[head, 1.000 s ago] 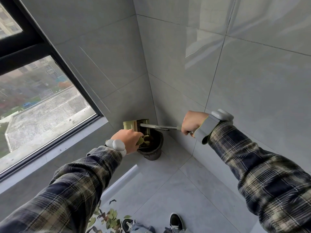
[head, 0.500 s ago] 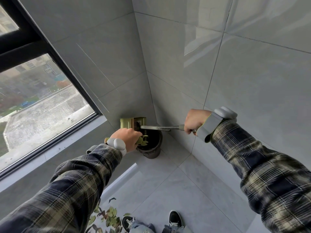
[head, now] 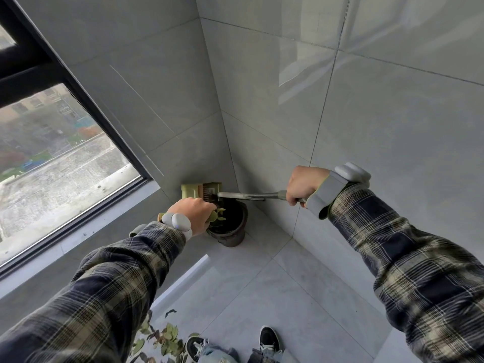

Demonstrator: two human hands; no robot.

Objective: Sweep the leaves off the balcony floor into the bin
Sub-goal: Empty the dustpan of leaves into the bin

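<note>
- A few green leaves (head: pixel 219 215) are at the mouth of the dark bin (head: pixel 235 238), just under the edge of the green dustpan (head: pixel 190 191). I cannot tell whether they are falling or already lie inside.
- The bin stands on the floor (head: pixel 262 297) in the corner where the 2 tiled walls meet, and the dustpan is held tilted above its opening.
- The left hand (head: pixel 196 213) is clenched around the dustpan's handle (a green end of it shows behind the wrist), though the fingers themselves are mostly hidden.
- The right hand (head: pixel 303 183) grasps the metal handle (head: pixel 248 196) firmly. The brush head (head: pixel 209 192) at the far end rests against the dustpan, over the bin.
- In my judgement the step in hand is to empty 1 load of the dustpan into the bin, and this load is nearly emptied.
- The task is not finished: a heap of leaves (head: pixel 165 336) lies on the floor near the person's left shoe (head: pixel 195 347), well apart from the bin.
- What is left, I think, is at least 1 more round: to sweep this heap into the dustpan and carry it to the bin.
</note>
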